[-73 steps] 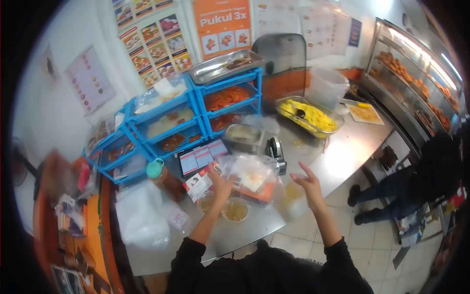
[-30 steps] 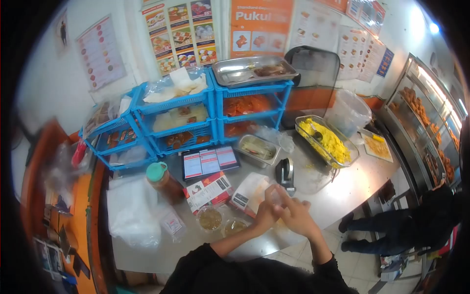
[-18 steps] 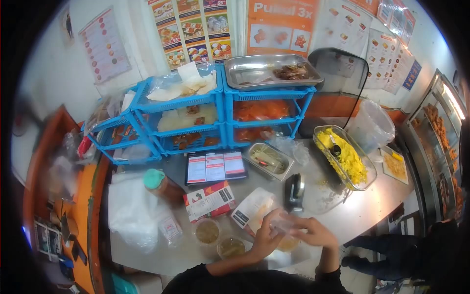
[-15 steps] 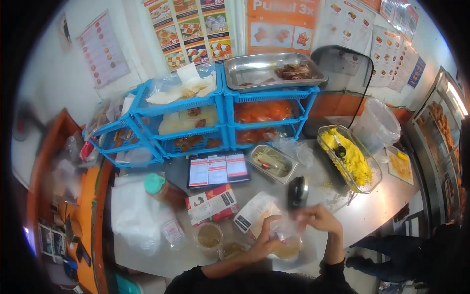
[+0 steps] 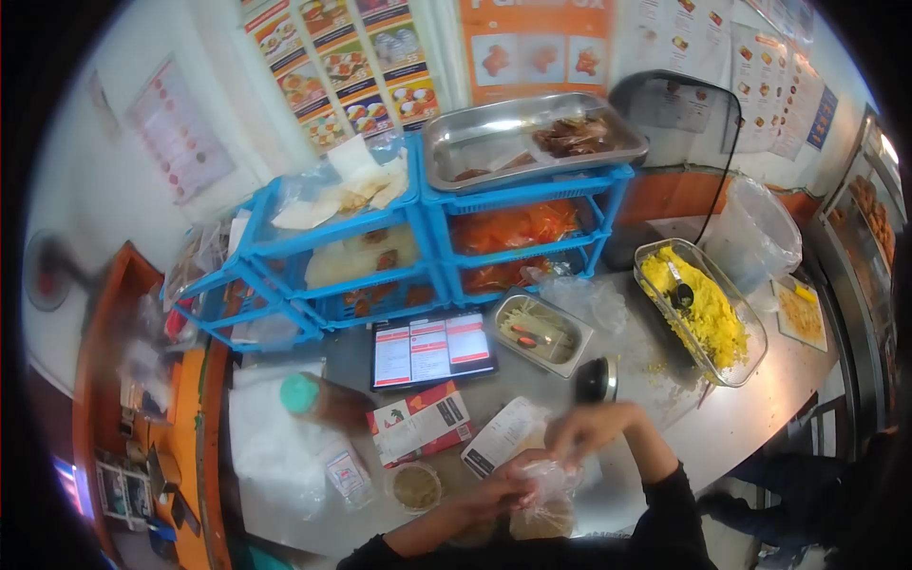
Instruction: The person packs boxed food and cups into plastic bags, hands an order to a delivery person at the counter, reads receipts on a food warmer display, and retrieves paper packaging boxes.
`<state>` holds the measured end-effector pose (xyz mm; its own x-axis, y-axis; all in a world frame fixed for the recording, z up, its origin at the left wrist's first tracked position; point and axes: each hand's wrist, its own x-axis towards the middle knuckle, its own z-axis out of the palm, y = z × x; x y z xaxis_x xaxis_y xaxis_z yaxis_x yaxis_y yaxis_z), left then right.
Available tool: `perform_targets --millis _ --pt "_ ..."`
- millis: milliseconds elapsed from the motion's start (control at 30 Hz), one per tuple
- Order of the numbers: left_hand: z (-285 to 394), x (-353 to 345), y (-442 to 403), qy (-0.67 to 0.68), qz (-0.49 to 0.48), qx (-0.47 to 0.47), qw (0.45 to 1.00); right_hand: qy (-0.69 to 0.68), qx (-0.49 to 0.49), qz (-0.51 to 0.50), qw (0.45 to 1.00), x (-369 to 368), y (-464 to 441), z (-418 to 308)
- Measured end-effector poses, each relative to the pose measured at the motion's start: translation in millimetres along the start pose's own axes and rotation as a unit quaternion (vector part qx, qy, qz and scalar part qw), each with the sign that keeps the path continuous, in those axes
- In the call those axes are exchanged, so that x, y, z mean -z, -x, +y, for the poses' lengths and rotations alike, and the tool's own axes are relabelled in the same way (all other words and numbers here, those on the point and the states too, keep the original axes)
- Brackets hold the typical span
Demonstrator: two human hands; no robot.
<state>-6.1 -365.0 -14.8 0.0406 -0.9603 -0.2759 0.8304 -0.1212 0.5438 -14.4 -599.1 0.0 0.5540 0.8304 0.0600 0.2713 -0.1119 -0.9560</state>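
Observation:
Low at the front edge of the table, a small clear plastic bag [image 5: 549, 483] with pale brownish contents is gathered in my hands. My left hand [image 5: 502, 486] is closed around the gathered part of the bag from the left. Just above it, my right hand [image 5: 597, 427] is bent down with its fingers pinched at the bag's top, slightly blurred. A printed paper slip [image 5: 502, 435] lies behind the bag. To the left of my left hand stands a round clear tub [image 5: 415, 486] with greenish-brown contents. Near my right hand is a dark round container [image 5: 596, 380].
Blue stacked racks [image 5: 427, 249] with food and a metal tray [image 5: 456, 142] stand at the back. A tablet [image 5: 432, 350], a red-and-white box [image 5: 420, 423], a green-capped bottle [image 5: 332, 404], a steel pan [image 5: 543, 332] and a glass dish of yellow rice [image 5: 698, 309] surround my hands.
My right hand has come in over the bag's neck, and my left hand has closed round its gathered top. The bag sits lower in view; the camera has shifted slightly.

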Motion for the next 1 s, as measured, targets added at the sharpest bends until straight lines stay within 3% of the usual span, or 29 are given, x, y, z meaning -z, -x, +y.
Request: perform_targets --millis 33,67,133,167,233,267,300,333,367,433,467,533,567,600,667,700,767,800,833,900,967,1000 --pt "-2.4 4.1 -1.3 0.092 -0.03 -0.015 0.995 0.01 -0.009 0.079 0.997 17.0 0.7 4.1" --pt "-5.3 6.0 -1.7 0.086 -0.037 -0.005 0.996 0.023 -0.132 0.204 0.97 29.5 -7.3 -3.3" --pt "-12.3 8.2 -3.7 0.013 -0.037 -0.113 0.993 0.247 -0.086 0.38 0.887 59.9 -33.0 34.3" --pt "-12.4 2.3 -3.4 0.006 -0.05 -0.101 0.994 0.338 -0.186 0.418 0.822 69.5 -48.3 46.9" --pt "-9.4 -13.0 1.9 0.092 0.02 -0.132 0.987 0.472 -0.375 0.39 0.697 90.3 -76.3 89.8" --pt "-8.2 -11.3 -0.3 0.079 0.004 -0.118 0.99 0.503 -0.4 0.366 0.673 93.9 -83.2 91.5" --pt "-7.4 -9.1 -3.6 0.176 -0.02 -0.112 0.978 0.532 -0.428 0.341 0.646 95.4 -87.7 92.2" --pt "-8.5 -5.9 -6.7 0.271 -0.041 -0.099 0.957 0.529 -0.449 0.344 0.633 95.1 -92.9 96.0" --pt "-16.0 2.9 -9.6 0.258 -0.058 -0.077 0.961 0.525 -0.47 0.348 0.618 94.6 -97.8 102.2" --pt "-38.7 25.6 -16.1 0.084 0.096 -0.1 0.987 0.51 -0.502 0.358 0.599 101.2 -102.8 126.6" --pt "-42.7 29.4 -19.5 0.074 0.076 -0.086 0.991 0.505 -0.505 0.363 0.599 99.6 -101.5 120.8" --pt "-46.0 34.5 -25.3 0.176 -0.03 -0.123 0.976 0.476 -0.512 0.368 0.614 96.3 -97.8 101.2" --pt "-46.7 37.5 -27.9 0.17 -0.044 -0.111 0.978 0.452 -0.515 0.368 0.629 96.2 -95.0 92.0" --pt "-47.4 40.0 -29.8 0.12 0.008 -0.131 0.984 0.45 -0.523 0.377 0.617 95.9 -92.3 92.4" --pt "-49.7 36.9 -33.7 0.037 0.083 -0.157 0.984 0.423 -0.445 0.482 0.625 94.0 -83.0 96.5" --pt "-49.4 33.2 -36.5 0.013 0.084 -0.158 0.984 0.42 -0.453 0.491 0.614 91.9 -75.3 91.0" --pt "-46.9 26.9 -42.7 -0.023 0.078 -0.161 0.984 0.334 -0.147 0.679 0.637 82.1 -66.1 72.7" --pt "-47.3 25.3 -42.7 -0.04 0.077 -0.163 0.983 0.27 -0.063 0.726 0.63 75.2 -61.6 59.3" --pt "-47.4 24.4 -43.2 -0.049 0.074 -0.162 0.983 0.271 -0.066 0.73 0.623 62.1 -55.2 39.1" --pt "-44.3 20.2 -44.9 -0.08 0.078 -0.173 0.979 0.17 0.023 0.743 0.647 23.9 -36.4 -5.5" --pt "-39.0 22.0 -44.2 -0.1 0.081 -0.18 0.975 0.079 -0.014 0.743 0.665 -21.5 -11.6 -48.1" --pt "-36.2 21.7 -44.4 -0.111 0.08 -0.184 0.973 0.055 0.028 0.752 0.656 -41.5 -2.1 -48.6"
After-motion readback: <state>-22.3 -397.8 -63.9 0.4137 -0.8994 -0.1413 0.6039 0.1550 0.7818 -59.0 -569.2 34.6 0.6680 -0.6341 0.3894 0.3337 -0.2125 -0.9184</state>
